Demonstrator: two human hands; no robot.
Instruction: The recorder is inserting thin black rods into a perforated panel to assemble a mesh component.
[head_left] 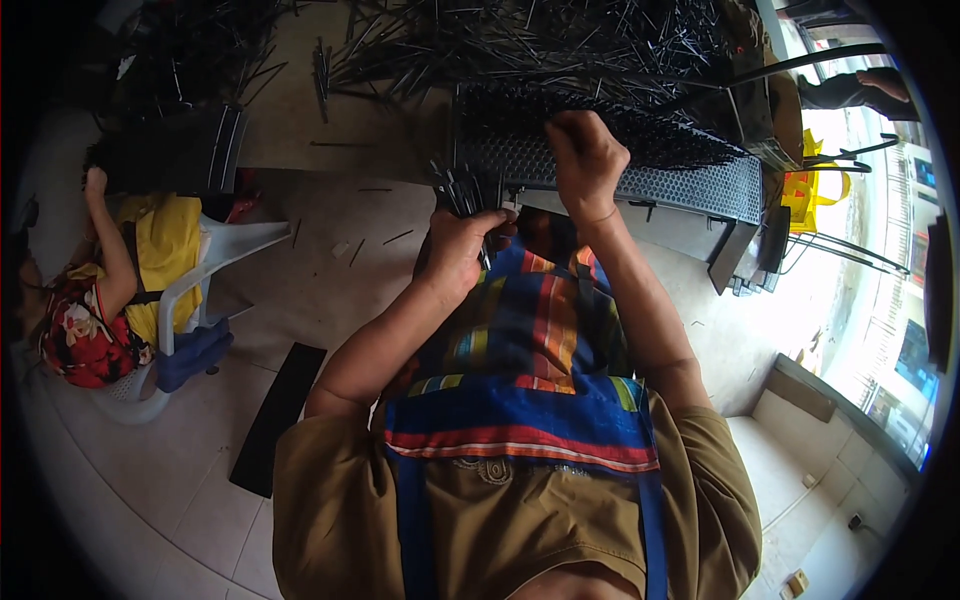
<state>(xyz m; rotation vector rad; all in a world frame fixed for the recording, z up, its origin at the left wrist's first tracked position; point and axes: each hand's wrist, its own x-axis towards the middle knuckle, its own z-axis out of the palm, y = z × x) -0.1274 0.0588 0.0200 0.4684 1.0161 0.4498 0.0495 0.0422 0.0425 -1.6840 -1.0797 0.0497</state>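
My left hand (458, 248) is closed around a bundle of thin black sticks (458, 190), their ends poking up above my fingers. My right hand (590, 165) is over a grey panel full of small round holes (695, 190), its fingers curled together. Whatever my right fingertips pinch, if anything, is too small and dark to make out. Dense rows of black sticks (650, 140) stand in the holes across the far part of the panel. Along the near edge the holes show bare.
A big tangled heap of loose black sticks (530, 45) covers the table (290, 130) beyond the panel. At far left a person (90, 320) sits in a white plastic chair (190, 290) beside another dark panel (190, 155). A yellow bag (815, 190) hangs at right; a black strip (278, 420) lies on the floor.
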